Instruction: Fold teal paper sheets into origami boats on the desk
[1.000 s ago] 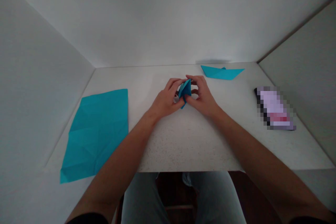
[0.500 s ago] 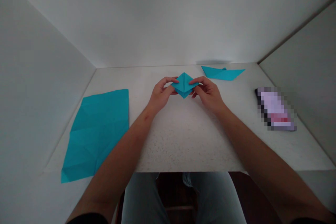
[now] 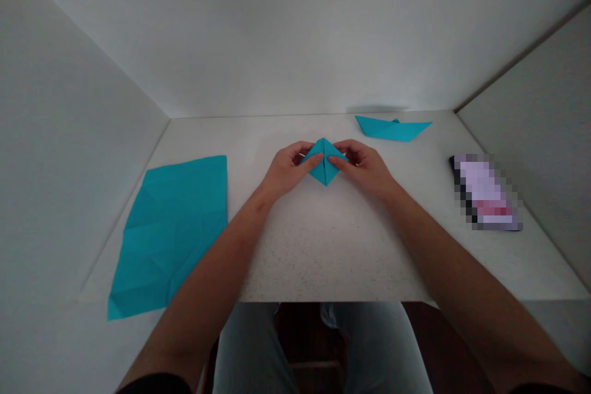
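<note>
White tabletop [image 3: 323,246] spreads before you. Your left hand [image 3: 286,171] and right hand [image 3: 369,170] pinch the folded blue paper diamond [image 3: 325,167] by its side corners.

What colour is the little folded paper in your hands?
Turquoise blue. The folded paper shows best in the head view, the only one.

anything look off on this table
Only the large blue sheet on the left: it is covered in creases and its near corner seems to overhang the table front edge. The folded piece between the left hand and right hand and the paper boat look tidy.
</note>
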Action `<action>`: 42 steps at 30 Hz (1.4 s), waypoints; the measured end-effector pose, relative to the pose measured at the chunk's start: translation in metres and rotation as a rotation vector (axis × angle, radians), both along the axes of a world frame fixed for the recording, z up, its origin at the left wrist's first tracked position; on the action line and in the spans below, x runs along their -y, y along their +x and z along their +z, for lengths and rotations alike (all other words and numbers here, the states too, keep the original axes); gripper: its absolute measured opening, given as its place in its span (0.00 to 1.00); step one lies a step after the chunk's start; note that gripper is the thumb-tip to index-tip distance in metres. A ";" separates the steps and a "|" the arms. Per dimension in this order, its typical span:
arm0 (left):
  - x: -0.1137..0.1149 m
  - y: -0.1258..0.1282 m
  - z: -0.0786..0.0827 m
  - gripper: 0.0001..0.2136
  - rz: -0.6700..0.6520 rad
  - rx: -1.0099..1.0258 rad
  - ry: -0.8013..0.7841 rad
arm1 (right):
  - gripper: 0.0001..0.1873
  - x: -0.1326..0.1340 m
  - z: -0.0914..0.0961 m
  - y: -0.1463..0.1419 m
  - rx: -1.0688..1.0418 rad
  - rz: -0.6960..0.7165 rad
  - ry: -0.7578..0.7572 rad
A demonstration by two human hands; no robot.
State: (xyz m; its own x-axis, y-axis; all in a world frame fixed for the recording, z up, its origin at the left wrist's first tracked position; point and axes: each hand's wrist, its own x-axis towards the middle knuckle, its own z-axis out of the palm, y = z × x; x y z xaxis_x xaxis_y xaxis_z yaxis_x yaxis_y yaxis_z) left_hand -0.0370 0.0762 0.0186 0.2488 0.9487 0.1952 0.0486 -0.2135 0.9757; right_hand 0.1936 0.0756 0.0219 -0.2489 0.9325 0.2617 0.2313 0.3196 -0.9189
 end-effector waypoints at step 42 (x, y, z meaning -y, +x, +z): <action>0.010 0.000 0.019 0.19 0.019 0.055 -0.057 | 0.29 0.009 0.008 -0.007 -0.116 0.050 -0.047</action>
